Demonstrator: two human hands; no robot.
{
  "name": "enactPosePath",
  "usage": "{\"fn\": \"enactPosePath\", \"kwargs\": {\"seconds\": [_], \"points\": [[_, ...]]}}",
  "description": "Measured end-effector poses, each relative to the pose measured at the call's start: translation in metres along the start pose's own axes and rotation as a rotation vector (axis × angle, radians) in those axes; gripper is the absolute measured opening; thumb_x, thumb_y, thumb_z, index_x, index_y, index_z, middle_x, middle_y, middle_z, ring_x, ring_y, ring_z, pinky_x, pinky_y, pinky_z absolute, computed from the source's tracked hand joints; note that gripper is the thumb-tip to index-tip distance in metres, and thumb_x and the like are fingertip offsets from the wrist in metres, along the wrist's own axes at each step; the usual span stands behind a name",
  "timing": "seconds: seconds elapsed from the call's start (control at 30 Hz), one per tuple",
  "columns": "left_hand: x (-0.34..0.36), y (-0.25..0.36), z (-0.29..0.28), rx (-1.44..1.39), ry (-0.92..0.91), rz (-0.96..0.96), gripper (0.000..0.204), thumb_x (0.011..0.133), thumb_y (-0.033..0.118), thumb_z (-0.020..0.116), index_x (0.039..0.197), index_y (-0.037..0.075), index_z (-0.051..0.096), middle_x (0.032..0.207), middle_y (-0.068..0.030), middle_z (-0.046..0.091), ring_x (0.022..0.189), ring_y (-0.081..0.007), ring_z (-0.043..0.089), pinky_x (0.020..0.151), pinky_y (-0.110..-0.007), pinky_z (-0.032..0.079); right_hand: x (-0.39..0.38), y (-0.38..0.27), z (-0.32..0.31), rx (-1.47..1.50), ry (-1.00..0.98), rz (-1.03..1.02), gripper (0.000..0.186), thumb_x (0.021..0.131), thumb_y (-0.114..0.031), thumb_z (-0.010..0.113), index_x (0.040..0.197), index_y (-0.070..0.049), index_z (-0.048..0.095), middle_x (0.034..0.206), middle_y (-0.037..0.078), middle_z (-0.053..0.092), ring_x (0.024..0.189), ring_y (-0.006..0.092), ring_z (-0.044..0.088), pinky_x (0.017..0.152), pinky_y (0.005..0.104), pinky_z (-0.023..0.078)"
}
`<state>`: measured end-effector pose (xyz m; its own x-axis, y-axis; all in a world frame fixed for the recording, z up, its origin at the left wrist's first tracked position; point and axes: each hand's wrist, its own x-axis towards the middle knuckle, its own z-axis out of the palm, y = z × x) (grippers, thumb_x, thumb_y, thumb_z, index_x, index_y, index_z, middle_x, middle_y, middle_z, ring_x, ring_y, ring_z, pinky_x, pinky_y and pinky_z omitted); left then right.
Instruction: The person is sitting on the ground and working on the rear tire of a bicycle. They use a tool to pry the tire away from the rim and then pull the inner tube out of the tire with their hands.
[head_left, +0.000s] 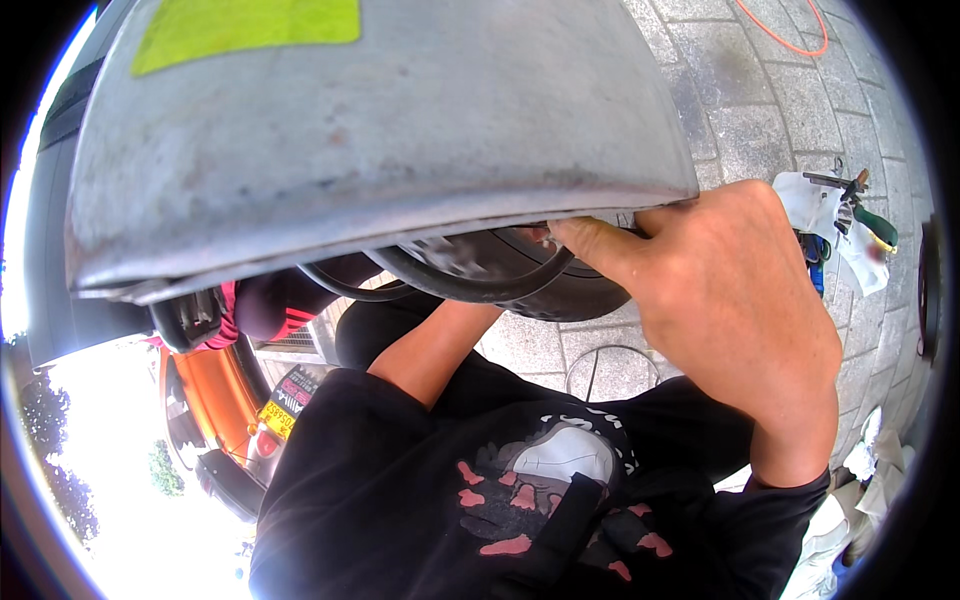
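A scuffed grey metal panel (400, 110) with a yellow-green patch (245, 25) fills the upper middle. My right hand (720, 280) is closed at the panel's lower right edge, thumb reaching left beneath it; what its fingertips hold is hidden. Under the panel, black hoses or cables (465, 285) curve in front of a dark rounded part (585, 295), probably rubber or plastic. My left forearm (425, 355) rises behind them, with that hand and its fingers out of sight.
Tools (870, 225) lie on white cloth or paper on the paving (735, 130) at right, below an orange hose (815, 40). An orange scooter (210, 400) stands lower left. A pink-and-black item (255, 310) is left of the hoses. Pale crumpled material (865, 500) sits lower right.
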<state>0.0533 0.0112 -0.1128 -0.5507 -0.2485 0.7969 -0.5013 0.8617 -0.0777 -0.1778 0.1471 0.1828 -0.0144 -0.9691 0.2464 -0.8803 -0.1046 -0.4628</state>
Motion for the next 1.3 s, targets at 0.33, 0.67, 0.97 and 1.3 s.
{"fn": "enactPosePath", "kwargs": {"seconds": [0.33,0.67,0.97,1.3], "points": [[-0.007,0.019,-0.008,0.044,-0.003,-0.047,0.068,0.108,0.053,0.055,0.156,0.007,0.044,0.154,-0.0102,0.055,0.138,-0.0247,0.057,0.113,-0.045,0.052,0.001,0.0,0.0,-0.026,-0.016,-0.005,0.042,0.074,-0.005,0.072,0.113,-0.016,0.084,0.061,0.008,0.062,0.053,0.0274,0.059,0.049,0.0388,0.04],[-0.009,0.028,-0.01,0.018,-0.02,-0.088,0.067,0.107,0.053,0.056,0.155,0.008,0.045,0.153,-0.01,0.055,0.137,-0.0245,0.058,0.112,-0.044,0.053,0.001,0.0,-0.001,-0.035,-0.048,0.002,0.046,0.073,-0.003,0.071,0.116,-0.016,0.084,0.064,0.008,0.065,0.055,0.0273,0.061,0.049,0.0387,0.041],[-0.005,0.024,-0.008,-0.084,-0.039,-0.177,0.066,0.107,0.053,0.056,0.155,0.008,0.046,0.153,-0.0099,0.055,0.136,-0.0242,0.059,0.111,-0.044,0.054,0.0,0.001,0.0,-0.013,-0.026,-0.002,0.043,0.073,-0.002,0.072,0.112,-0.013,0.084,0.068,0.01,0.069,0.057,0.0281,0.063,0.05,0.0389,0.042],[0.001,0.018,-0.009,-0.274,-0.041,-0.366,0.065,0.107,0.052,0.056,0.154,0.008,0.047,0.152,-0.0097,0.056,0.135,-0.0239,0.06,0.11,-0.044,0.056,0.0,0.001,-0.002,-0.021,-0.047,0.001,0.045,0.07,-0.003,0.071,0.112,-0.013,0.084,0.061,0.009,0.063,0.054,0.0284,0.06,0.049,0.0395,0.039]]}}
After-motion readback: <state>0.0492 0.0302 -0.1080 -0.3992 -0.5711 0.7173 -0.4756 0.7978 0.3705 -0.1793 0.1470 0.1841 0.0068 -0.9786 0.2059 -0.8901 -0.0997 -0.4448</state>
